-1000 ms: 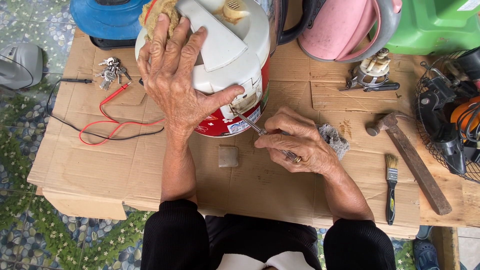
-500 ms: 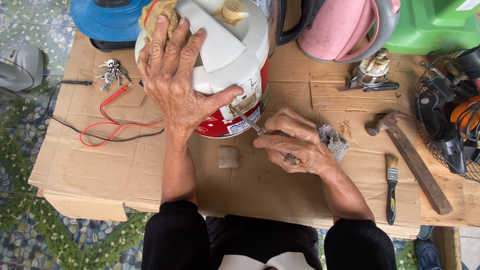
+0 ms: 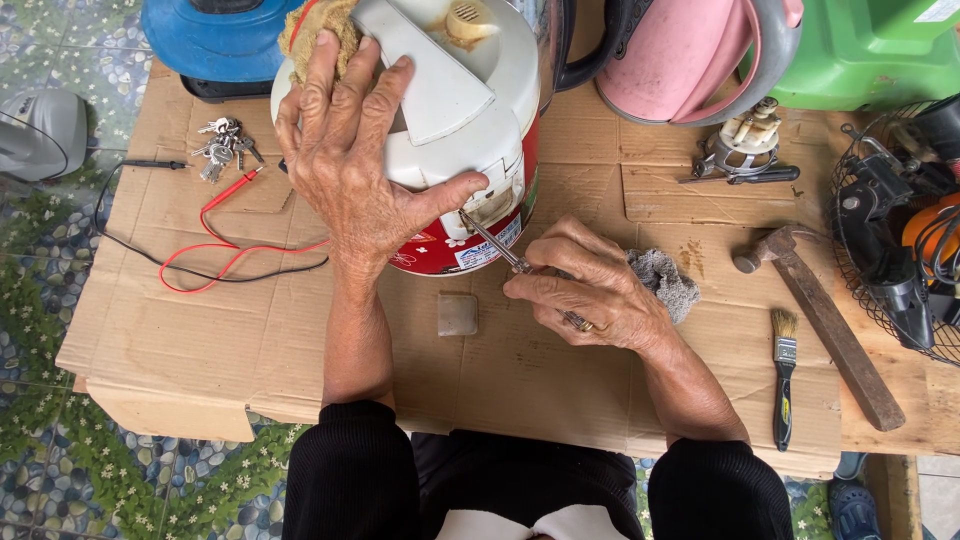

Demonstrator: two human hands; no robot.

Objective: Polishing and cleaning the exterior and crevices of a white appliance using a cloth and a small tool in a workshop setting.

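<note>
Soft, even daylight; sharp focus, perhaps slight edge distortion.

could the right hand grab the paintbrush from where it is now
Probably yes. The paintbrush lies on bare cardboard beside the right hand, nothing between, though that hand holds a screwdriver.

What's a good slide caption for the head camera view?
Left hand steadies a white-and-red rice cooker while the right hand works a slim metal screwdriver into its front.

Screwdriver handle hidden inside right hand; only shaft shows. Left hand covers part of cooker lid. Fan, blue appliance, pink kettle cut off at frame edges.
</note>
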